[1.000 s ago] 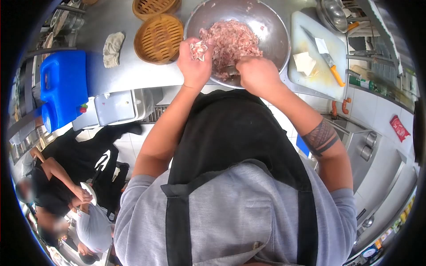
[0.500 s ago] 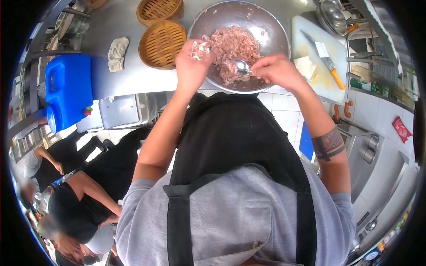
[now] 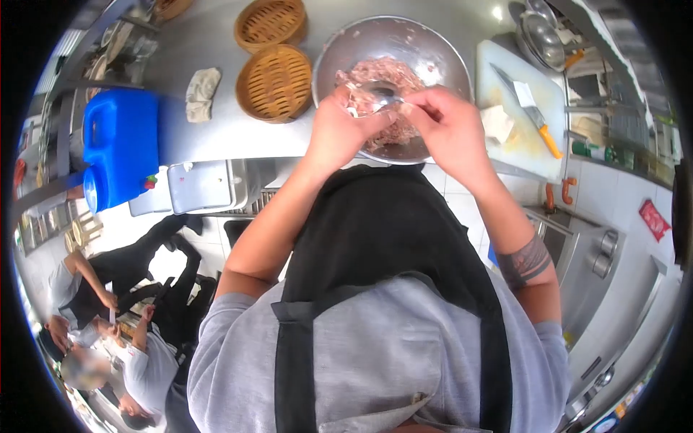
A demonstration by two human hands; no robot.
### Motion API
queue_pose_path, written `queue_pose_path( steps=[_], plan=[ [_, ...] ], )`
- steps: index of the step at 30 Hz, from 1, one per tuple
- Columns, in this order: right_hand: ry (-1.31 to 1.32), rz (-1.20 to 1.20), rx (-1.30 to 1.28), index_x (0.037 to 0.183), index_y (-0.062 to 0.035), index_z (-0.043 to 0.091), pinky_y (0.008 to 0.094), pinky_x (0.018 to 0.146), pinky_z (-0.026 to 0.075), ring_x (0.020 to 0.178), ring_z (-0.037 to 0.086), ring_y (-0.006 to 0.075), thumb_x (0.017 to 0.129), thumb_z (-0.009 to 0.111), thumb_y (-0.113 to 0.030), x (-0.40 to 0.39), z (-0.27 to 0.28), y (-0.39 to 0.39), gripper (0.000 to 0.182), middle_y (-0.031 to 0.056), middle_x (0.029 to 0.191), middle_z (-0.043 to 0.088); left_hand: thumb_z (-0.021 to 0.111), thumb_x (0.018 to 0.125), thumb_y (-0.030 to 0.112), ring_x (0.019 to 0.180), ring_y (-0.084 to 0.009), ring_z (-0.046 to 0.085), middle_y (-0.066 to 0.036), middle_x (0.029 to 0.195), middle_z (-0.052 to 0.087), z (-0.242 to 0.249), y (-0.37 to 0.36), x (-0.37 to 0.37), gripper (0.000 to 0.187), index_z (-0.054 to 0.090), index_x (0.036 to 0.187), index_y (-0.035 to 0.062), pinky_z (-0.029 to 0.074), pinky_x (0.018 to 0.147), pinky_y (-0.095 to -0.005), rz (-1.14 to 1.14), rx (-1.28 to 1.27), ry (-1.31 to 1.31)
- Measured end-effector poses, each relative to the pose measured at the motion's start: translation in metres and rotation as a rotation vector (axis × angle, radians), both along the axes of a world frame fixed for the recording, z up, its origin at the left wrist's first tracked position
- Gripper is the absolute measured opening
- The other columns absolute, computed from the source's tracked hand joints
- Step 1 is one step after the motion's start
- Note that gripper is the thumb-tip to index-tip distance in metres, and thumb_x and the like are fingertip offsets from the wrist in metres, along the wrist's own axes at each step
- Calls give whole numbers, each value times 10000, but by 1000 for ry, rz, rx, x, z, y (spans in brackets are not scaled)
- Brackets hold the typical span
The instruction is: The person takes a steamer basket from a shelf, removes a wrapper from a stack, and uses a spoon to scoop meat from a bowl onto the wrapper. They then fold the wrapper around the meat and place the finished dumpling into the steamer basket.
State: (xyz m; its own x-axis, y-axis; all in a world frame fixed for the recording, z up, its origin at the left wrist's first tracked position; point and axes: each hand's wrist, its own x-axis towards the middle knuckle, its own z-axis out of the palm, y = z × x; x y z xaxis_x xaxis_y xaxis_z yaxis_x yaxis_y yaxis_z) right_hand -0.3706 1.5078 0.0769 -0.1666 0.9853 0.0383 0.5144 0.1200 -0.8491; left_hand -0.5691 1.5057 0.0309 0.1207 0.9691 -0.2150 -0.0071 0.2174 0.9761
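Note:
My left hand point(image 3: 341, 124) is curled around a pale, thin wrapper with minced meat on it point(image 3: 360, 99), which it holds above the near left part of a large steel bowl point(image 3: 451, 68). My right hand point(image 3: 451, 124) pinches the handle of a metal spoon point(image 3: 388, 101). The spoon's head lies at the wrapper, close to the left fingers. Pink minced meat point(image 3: 386, 68) fills the bottom of the bowl, partly hidden behind both hands.
Two bamboo steamer baskets point(image 3: 273, 83) and a folded cloth point(image 3: 202, 94) are left of the bowl. On the right, a cutting board point(image 3: 516, 155) bears a yellow-handled knife point(image 3: 534, 108). A blue jug point(image 3: 123, 144) stands far left. Co-workers point(image 3: 148, 368) are at lower left.
My right hand has lifted the spoon from the meat in the bowl and brought it left to the wrapper. My left hand has shifted right and slightly nearer me. Co-workers have moved.

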Motion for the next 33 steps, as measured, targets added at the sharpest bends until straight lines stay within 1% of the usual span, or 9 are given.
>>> queue_pose_path(
  steps=[1, 3, 7, 13, 16, 19, 21, 25, 33],
  plan=[
    [48, 4, 80, 1021, -7, 747, 343, 761, 565, 843, 731, 259, 945, 734, -106, -1, 0, -2, 126, 146, 988, 743, 886, 815, 161, 955, -153, 729, -99, 1075, 786, 5, -2, 0, 445, 707, 1185, -9, 592, 862, -336, 56, 25, -92],
    [-125, -10, 244, 1039, -17, 751, 366, 759, 562, 837, 706, 280, 950, 727, -73, -3, 5, -7, 108, 149, 958, 728, 893, 781, 233, 925, -227, 744, -148, 1012, 770, -21, 0, -14, 471, 688, 1135, 0, 608, 832, -378, -35, 224, 149],
    [-186, 139, 349, 1089, 17, 729, 366, 766, 531, 851, 657, 277, 986, 676, -36, -1, -3, 0, 127, 145, 944, 683, 794, 770, 126, 967, -319, 710, -162, 1057, 721, 3, -6, -19, 340, 712, 1089, 40, 570, 874, -423, 123, 424, 57],
    [-217, 184, 412, 1141, 31, 734, 379, 849, 553, 945, 679, 292, 959, 667, 48, -22, 14, -3, 194, 158, 1050, 693, 844, 716, 193, 916, -381, 709, -212, 944, 716, 8, -17, -27, 400, 687, 1032, 3, 556, 840, -441, 270, 218, 17],
    [-219, 271, 632, 1147, 17, 749, 382, 839, 552, 936, 681, 292, 963, 675, 39, -16, 1, 15, 200, 159, 1047, 706, 884, 758, 195, 900, -239, 679, -94, 977, 681, -30, -8, -29, 430, 682, 1109, 51, 563, 818, -391, 314, 517, 117],
    [-201, 189, 567, 1090, 0, 781, 336, 818, 555, 913, 705, 262, 956, 716, -3, -30, 29, 4, 149, 145, 1036, 739, 836, 830, 37, 897, -65, 659, 7, 974, 709, 3, -22, -38, 364, 629, 1129, 48, 567, 789, -274, 266, 324, -71],
    [-64, 119, 449, 1076, 12, 778, 265, 775, 525, 867, 664, 163, 923, 747, 28, -31, 38, 1, 158, 109, 997, 726, 855, 812, 50, 884, -73, 652, -5, 951, 707, 22, -23, -37, 373, 629, 1109, 44, 560, 795, -284, 244, 225, -167],
    [-29, 107, 454, 1051, -4, 780, 265, 723, 535, 837, 688, 159, 898, 753, 43, -27, 63, -3, 163, 99, 973, 726, 898, 799, 69, 860, -62, 628, 38, 949, 673, 47, -28, -42, 402, 630, 1098, 56, 530, 791, -252, 235, 127, -85],
    [-299, 260, 586, 975, -21, 774, 356, 677, 534, 786, 646, 258, 760, 749, 85, -12, 89, -16, 241, 86, 940, 699, 860, 778, 15, 919, -99, 635, -39, 998, 690, 32, -19, -24, 425, 611, 1121, 47, 540, 836, -296, 142, 176, -71]
  ],
)
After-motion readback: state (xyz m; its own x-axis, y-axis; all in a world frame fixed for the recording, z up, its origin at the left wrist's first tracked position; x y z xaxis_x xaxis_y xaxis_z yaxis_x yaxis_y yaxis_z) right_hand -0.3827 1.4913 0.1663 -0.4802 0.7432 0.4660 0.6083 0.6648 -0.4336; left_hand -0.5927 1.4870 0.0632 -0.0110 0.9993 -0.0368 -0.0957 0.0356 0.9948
